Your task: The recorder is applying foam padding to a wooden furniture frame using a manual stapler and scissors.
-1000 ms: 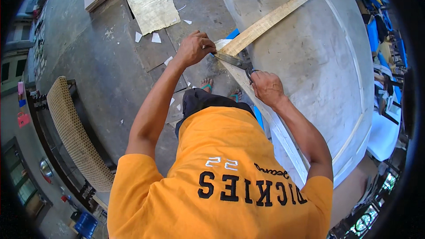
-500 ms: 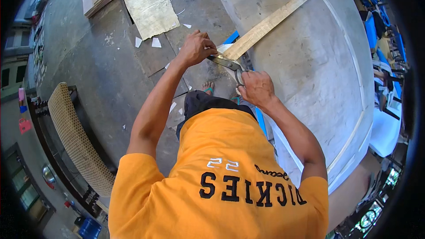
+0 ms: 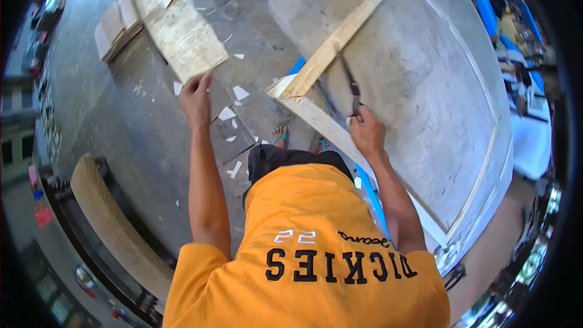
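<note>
My right hand [image 3: 368, 130] is closed on dark metal scissors [image 3: 353, 84], whose blades point away from me over the large panel. Off to the left, my left hand [image 3: 195, 100] hangs over the floor with its fingers pinched together; what they hold, if anything, I cannot make out. The panel [image 3: 419, 73] is broad and covered with pale grey-white sheeting. Across it runs a bare wooden strip [image 3: 343, 36], meeting a paler edge strip [image 3: 340, 127] at the near left corner. A white flap of sheeting [image 3: 278, 87] sticks out at that corner.
White scraps [image 3: 241, 93] are scattered on the concrete floor [image 3: 146, 140]. A stained pale sheet [image 3: 182, 33] lies beyond my left hand, beside stacked brown boards [image 3: 118, 27]. Left of me stands a seat with a woven tan back [image 3: 118, 225]. Blue items crowd the right edge.
My left hand has left the panel's corner and swung left over the floor. My right hand has drawn the scissors off the corner to the right, blades now pointing away.
</note>
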